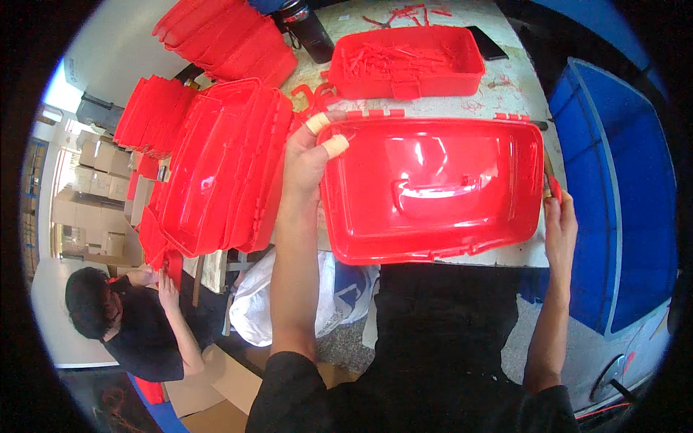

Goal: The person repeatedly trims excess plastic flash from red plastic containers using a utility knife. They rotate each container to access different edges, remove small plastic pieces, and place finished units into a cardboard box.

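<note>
A shiny red plastic toolbox lid (433, 180), shallow and rectangular with hinge tabs along its far edge, is held in front of me above the table. My left hand (307, 155) is closed on its far left corner, with pale tape wrapped around the thumb and a finger. Beside the lid's right edge, my right hand (561, 220) is closed around a slim red-handled tool (554, 187). The tool's far end is partly hidden by the lid, so its exact kind does not show.
Beyond the lid, a red box (404, 90) holds thin red plastic scraps near a black bottle (306, 32) and a phone (489, 43). Nested red shells (209, 173) stack up at left. A blue bin (613, 195) stands right. Another person (137, 325) works at lower left.
</note>
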A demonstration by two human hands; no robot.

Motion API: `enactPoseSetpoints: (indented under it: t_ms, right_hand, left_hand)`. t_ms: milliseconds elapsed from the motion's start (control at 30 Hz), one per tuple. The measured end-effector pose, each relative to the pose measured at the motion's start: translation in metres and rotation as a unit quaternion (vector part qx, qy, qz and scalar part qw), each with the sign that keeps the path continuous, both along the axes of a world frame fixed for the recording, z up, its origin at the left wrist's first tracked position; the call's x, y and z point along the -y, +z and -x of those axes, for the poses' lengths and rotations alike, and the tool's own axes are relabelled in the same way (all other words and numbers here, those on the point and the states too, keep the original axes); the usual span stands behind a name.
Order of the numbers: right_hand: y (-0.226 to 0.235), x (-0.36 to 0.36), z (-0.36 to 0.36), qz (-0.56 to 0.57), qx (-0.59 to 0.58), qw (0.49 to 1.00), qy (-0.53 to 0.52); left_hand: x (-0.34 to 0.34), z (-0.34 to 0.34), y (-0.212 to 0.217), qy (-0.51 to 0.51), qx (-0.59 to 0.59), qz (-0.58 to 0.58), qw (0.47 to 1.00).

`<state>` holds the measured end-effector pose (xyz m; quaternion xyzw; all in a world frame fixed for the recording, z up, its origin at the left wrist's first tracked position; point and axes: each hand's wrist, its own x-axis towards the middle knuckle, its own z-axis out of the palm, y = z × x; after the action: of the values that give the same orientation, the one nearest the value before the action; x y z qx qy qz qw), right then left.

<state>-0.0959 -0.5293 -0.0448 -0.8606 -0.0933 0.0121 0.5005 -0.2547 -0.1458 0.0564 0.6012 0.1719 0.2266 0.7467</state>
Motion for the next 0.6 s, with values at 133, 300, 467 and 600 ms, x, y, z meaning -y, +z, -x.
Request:
enactPoseSetpoints:
  t_ms: [133,300,467,600]
  right_hand:
    - [0.014,-0.030,-0.006,0.232,0.157,0.960,0.004]
    - [0.051,-0.081,0.040,0.072,0.253,0.946,0.191]
    - [0.050,-0.213,0.088,-0.111,0.069,0.905,0.405]
    - [0.018,-0.256,0.098,-0.163,0.059,0.902,0.394]
  left_hand:
    - [0.000,0.007,0.001,-0.002,-0.024,0.010,1.000]
    - [0.010,0.015,-0.009,0.013,-0.007,0.064,0.998]
    - [0.020,0.006,-0.033,0.059,0.025,-0.098,0.993]
    - [0.010,-0.002,-0.070,0.040,-0.070,-0.154,0.985]
